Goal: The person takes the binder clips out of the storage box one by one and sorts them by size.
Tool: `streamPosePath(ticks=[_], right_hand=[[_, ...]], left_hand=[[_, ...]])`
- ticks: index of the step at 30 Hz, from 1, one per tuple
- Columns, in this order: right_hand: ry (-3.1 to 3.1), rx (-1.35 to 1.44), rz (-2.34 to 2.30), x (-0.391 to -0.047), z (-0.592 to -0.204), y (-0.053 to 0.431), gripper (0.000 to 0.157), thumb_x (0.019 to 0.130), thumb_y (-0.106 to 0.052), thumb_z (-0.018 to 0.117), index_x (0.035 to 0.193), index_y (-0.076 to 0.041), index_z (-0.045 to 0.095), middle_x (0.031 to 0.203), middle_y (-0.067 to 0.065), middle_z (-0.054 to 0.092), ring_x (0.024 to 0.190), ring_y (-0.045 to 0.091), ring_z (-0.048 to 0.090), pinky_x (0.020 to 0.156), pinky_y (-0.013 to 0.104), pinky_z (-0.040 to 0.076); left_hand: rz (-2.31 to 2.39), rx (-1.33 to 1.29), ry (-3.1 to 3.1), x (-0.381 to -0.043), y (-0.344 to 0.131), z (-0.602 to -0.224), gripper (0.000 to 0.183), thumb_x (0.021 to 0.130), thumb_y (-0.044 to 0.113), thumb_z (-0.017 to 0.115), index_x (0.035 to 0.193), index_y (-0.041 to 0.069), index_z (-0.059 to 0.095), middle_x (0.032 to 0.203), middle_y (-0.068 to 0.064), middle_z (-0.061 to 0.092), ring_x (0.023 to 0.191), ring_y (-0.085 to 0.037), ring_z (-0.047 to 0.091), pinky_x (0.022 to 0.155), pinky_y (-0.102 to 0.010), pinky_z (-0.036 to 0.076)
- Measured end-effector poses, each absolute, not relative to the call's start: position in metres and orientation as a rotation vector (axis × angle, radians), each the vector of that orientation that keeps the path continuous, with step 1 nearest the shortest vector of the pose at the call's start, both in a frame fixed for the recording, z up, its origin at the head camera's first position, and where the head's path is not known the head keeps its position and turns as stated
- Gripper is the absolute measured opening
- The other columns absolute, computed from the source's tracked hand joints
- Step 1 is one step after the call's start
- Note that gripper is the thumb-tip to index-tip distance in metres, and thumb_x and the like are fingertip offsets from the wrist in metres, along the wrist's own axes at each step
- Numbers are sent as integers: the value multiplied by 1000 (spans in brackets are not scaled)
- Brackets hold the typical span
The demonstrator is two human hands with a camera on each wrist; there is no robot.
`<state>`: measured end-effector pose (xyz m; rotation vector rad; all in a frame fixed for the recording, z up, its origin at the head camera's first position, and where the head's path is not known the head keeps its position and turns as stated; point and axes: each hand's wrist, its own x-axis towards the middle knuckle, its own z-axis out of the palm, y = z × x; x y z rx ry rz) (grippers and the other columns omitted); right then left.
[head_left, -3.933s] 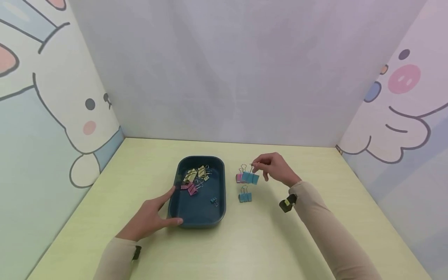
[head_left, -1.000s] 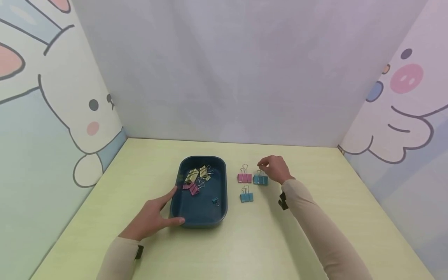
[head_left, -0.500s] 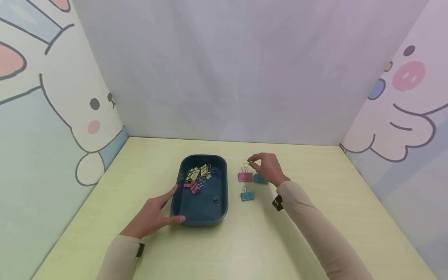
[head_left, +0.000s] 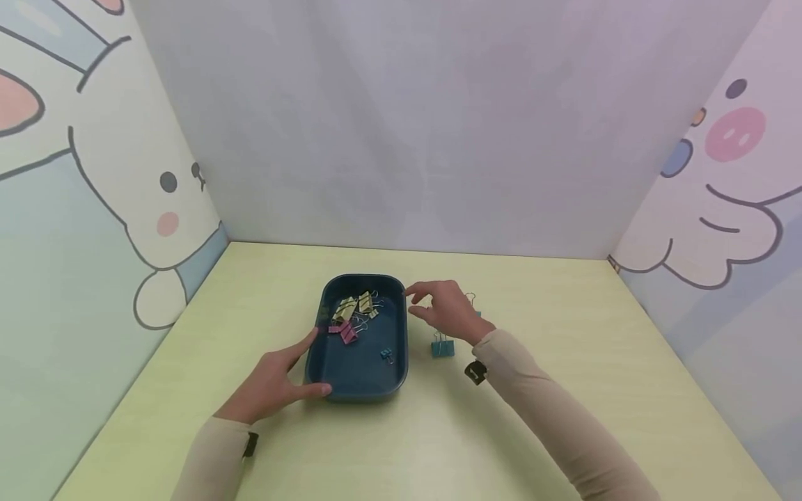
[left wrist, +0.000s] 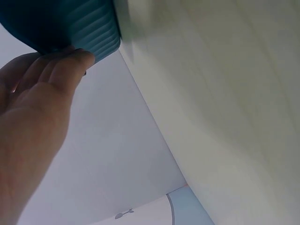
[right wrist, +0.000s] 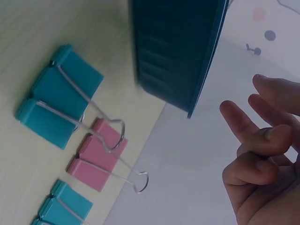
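My left hand (head_left: 266,390) rests at the left side of a dark blue tray (head_left: 360,379), thumb and fingers spread along its rim. In the left wrist view the fingers (left wrist: 70,68) touch the tray's edge. At the tray's right rim is my right hand (head_left: 447,309), holding nothing, its fingers (right wrist: 236,119) apart and partly bent. Beneath and beside it on the table stand a blue binder clip (head_left: 443,348), a pink binder clip (right wrist: 98,154) and another blue binder clip (right wrist: 70,204). My right hand mostly hides the last two in the head view.
Inside the tray lie yellow binder clips (head_left: 344,309), pink binder clips (head_left: 348,332) and a small blue binder clip (head_left: 386,355). A pale wall (head_left: 401,139) rises behind the light wooden table (head_left: 401,452), with cartoon-printed panels (head_left: 169,202) at both sides.
My right hand has set a blue binder clip down right of the pink one, released it, and moved left over the clips to the tray's rim. The left hand stays at the tray.
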<state>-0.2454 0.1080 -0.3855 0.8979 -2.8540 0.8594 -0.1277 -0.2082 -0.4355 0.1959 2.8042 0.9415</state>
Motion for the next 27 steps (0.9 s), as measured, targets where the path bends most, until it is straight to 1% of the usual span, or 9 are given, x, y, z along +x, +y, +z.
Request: streamPosePath(ticks=[2,6,10,14,17,22,27], right_hand=[[-2856,942,833,-243,-385,101,29,93,-16,72,122,-16,73,105,5,78,101,22,73,87,41,62],[-2863,1022,804,-238,-385,91,29,93,-18,72,121,-16,73,105,3,78,105,21,72,87,40,61],[-2876,1085,748,-235,-384,81,27,93,-17,72,120,-14,73,103,3,78,97,19,73,83,38,61],[-2922,1115,703,-232,-383,72,25,93,-17,72,118,-16,74,101,2,78,92,16,73,78,31,61],[-2959,1136,690,-231,-383,65,27,93,-17,72,120,-17,74,100,2,78,90,14,73,75,27,61],[-2984,1156,686,-231,-382,58,28,93,-17,72,121,-15,74,104,3,79,88,14,74,73,25,61],[-3058,1185,667,-230,-382,55,23,93,-16,73,115,-14,76,105,2,78,87,12,72,72,22,61]], left_hand=[[945,195,2802,-128,-208,-436,109,77,61,78,160,16,25,161,-21,35,145,-46,40,112,-60,44],[946,200,2801,-128,-209,-437,109,77,62,78,160,16,25,161,-22,35,144,-47,41,111,-60,45],[949,202,2804,-128,-209,-438,109,77,61,79,160,16,25,161,-22,36,144,-46,42,111,-60,45],[950,192,2796,-129,-210,-438,109,76,63,78,161,18,25,161,-21,35,144,-45,41,112,-60,45],[951,185,2786,-129,-210,-437,109,77,64,77,161,18,24,161,-20,36,145,-45,41,112,-60,44],[970,200,2782,-129,-210,-435,108,77,63,77,161,18,25,161,-20,36,145,-45,41,112,-60,44],[970,202,2786,-129,-210,-436,108,77,62,78,160,18,25,161,-20,36,145,-45,41,112,-60,44]])
